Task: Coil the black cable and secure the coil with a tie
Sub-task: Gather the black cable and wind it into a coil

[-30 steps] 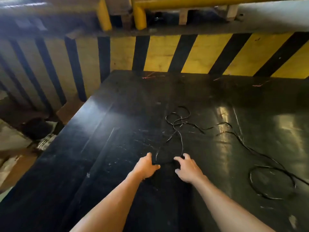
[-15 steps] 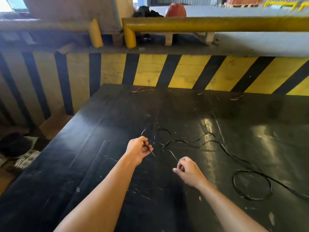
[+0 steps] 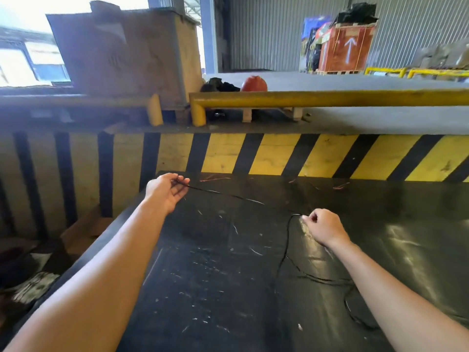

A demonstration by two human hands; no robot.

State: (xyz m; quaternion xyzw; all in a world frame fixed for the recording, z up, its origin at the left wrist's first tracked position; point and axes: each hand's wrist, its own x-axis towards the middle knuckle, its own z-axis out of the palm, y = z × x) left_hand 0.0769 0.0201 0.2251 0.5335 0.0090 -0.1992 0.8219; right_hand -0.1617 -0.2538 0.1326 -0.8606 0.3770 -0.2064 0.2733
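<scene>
Since 0.5 s ago the 2 hands have been drawn wide apart, and a length of the black cable point(image 3: 228, 194) is now stretched nearly straight between them, lifted off the surface. The left hand point(image 3: 165, 190), at 10 o'clock, is seen with thumb and fingertips pinched on the cable end, the other fingers loosely curled. The right hand point(image 3: 323, 226), at 2 o'clock, is closed into a fist on the cable, from which the rest drops toward 5 o'clock and trails in loose curves across the table point(image 3: 215, 288).

The earlier tangle appears to have been pulled out, so a first measured span is probably being set; no coil has been formed yet, and no tie can be made out.

The table is black, glossy and scratched. Beyond it, at 12 o'clock, a yellow-and-black striped wall point(image 3: 279, 156) and a yellow rail point(image 3: 330, 97) are seen, with a warehouse floor behind.
</scene>
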